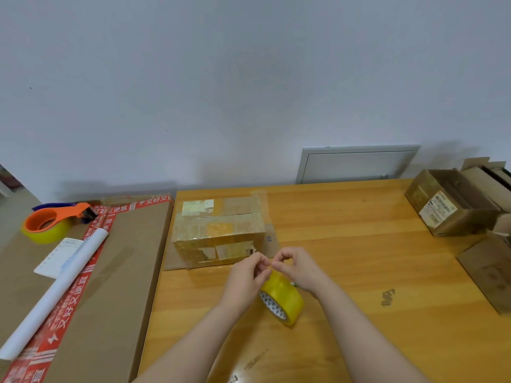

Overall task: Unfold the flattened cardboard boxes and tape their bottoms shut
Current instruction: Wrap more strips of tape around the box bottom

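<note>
— On the wooden table (345, 244), near its far edge: an assembled cardboard box (218, 233), wrapped in clear tape, sitting on a flat cardboard sheet (174, 261).
— And the hands?
— Just in front of that box. Left hand (244, 275) curled, pinching the top rim of a yellow tape roll (284, 298). Right hand (300, 269) curled too, thumb and forefinger pinched together at the same rim, fingertips nearly meeting the left's.
— Any loose tape end between them?
— Too small to tell. Roll tilted on edge, printed core facing the camera; resting on the table or lifted, hard to say.
— Off to the left?
— A large flat carton (124, 258) with red printed tape, lying beside the table. On it: an orange tape dispenser (55, 217) loaded with yellow tape, a white paper roll (63, 280), a small spiral notepad (55, 258).
— And the right side?
— Open cardboard boxes (448, 205) at the far right corner, well apart from the hands. Behind the table, a grey wall panel (356, 164).
</note>
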